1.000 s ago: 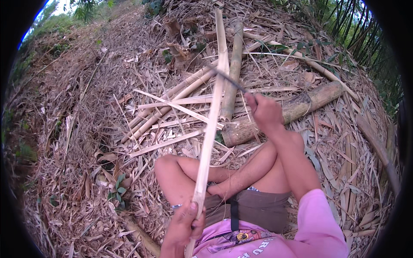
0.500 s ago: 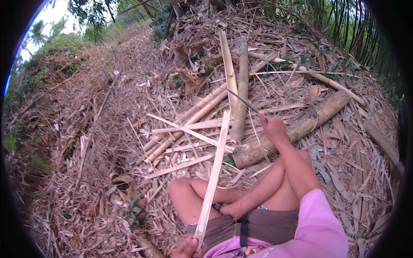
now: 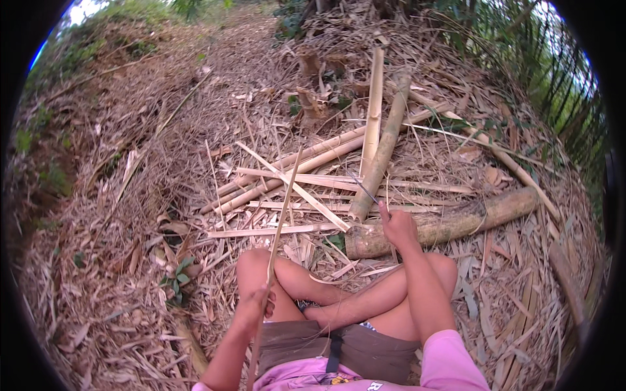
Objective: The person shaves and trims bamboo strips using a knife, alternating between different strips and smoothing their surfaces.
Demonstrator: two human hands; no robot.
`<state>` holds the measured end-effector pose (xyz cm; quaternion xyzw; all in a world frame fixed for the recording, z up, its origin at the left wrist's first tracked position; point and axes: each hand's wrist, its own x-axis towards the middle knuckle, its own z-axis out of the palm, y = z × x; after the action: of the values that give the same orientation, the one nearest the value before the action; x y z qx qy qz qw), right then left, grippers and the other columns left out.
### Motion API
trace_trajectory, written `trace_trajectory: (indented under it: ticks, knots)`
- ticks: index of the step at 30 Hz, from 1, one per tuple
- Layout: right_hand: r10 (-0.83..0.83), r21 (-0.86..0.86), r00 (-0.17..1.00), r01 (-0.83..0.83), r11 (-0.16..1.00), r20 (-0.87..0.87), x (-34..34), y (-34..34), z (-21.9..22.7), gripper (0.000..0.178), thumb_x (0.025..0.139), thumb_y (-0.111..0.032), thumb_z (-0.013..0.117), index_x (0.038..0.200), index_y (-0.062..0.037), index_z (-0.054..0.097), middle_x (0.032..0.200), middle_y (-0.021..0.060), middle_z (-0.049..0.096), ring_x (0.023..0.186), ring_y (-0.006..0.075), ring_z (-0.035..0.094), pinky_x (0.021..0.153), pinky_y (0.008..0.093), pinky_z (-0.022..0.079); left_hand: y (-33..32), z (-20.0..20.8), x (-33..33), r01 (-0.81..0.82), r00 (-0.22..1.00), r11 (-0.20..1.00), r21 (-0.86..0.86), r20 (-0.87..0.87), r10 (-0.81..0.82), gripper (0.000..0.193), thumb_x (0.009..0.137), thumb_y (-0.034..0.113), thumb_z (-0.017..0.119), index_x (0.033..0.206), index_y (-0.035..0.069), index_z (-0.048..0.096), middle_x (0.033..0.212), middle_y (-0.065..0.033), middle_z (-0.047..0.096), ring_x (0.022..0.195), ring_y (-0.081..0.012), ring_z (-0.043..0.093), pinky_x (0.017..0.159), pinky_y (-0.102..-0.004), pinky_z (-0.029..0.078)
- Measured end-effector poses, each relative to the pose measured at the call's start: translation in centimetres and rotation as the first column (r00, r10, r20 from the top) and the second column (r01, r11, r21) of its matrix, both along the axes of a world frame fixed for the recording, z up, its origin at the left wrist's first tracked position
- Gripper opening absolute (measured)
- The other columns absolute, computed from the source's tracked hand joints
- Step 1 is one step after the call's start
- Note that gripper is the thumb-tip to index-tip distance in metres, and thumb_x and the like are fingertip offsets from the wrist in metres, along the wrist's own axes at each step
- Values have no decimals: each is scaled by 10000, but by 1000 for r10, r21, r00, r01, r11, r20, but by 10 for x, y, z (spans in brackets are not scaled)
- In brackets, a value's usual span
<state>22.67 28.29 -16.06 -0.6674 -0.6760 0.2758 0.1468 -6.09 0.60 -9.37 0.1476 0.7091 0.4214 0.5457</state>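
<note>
My left hand is closed around a long, thin bamboo strip above my left thigh. The strip stands nearly upright with its narrow edge showing, and its lower end runs down past my lap. In my right hand is a knife, its dark, slim blade pointing up and to the left. The fingers wrap the handle and hide most of it. Just beyond that hand lies a thick bamboo log. The blade is apart from the held strip, in front of a greenish bamboo pole.
Several split bamboo strips lie crossed on the ground ahead, by two thin poles. A split bamboo length leans beside the greenish pole. My crossed legs are in front of me. Dry leaves and shavings cover the slope.
My left hand has moved up and forward along with the strip, which now shows its edge instead of its broad face. The knife in my right hand has come nearer to me. The view has shifted.
</note>
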Motion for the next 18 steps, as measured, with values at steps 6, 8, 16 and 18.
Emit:
trace_trajectory:
  ticks: [6,8,16,18]
  knots:
    - [8,-27,1000,-7,1000,24,-2,1,-14,753,959,-650,360,878,-7,744,903,291,677,916,458,651,843,522,498,69,2,-47,-23,996,994,110,-79,32,182,952,88,598,1104,19,528,814,-74,590,593,-141,574,489,-281,466]
    - [46,-16,999,-47,999,-16,-14,-4,-1,731,963,-628,391,848,7,733,887,304,666,898,468,645,842,522,493,89,2,-81,4,996,989,148,-92,10,280,944,34,566,1216,7,506,899,-103,613,684,-170,625,558,-306,529]
    - [142,-32,988,-140,990,55,-8,-9,-8,725,956,-630,406,855,7,737,881,310,665,900,470,645,841,514,498,176,-27,-122,-63,997,966,250,66,48,503,935,-81,433,1425,11,367,1207,-212,576,945,-284,674,685,-361,618]
    - [157,-41,985,-155,987,68,-8,-8,-10,727,953,-635,408,854,5,738,886,308,667,899,471,646,840,513,501,197,-40,-129,-148,985,962,227,117,124,490,940,-71,418,1421,6,363,1186,-212,579,955,-294,675,694,-375,623]
